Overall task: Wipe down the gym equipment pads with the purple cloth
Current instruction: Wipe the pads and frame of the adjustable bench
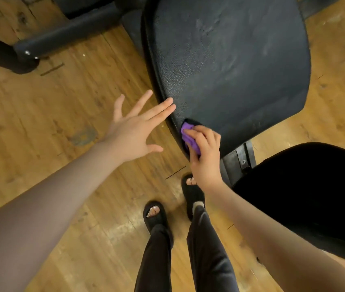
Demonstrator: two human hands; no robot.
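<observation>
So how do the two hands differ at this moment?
The left hand is open with fingers spread, fingertips at the edge of the black textured vinyl pad; the right hand is curled, gripping the bunched purple cloth against the pad's near corner. Both are bare.

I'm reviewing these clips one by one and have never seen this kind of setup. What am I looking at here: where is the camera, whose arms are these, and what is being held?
There is no machine here. The single picture comes from a wide-angle camera worn on a person's head, looking down, so the arms and the feet in black sandals belong to the wearer. The right hand grips a bunched purple cloth and presses it against the near edge of a large black pad, part of the gym equipment. The left hand is open with fingers spread; its fingertips reach the pad's edge, though contact is hard to confirm. A second black pad sits lower right, and black frame bars cross the wooden floor at upper left.
</observation>
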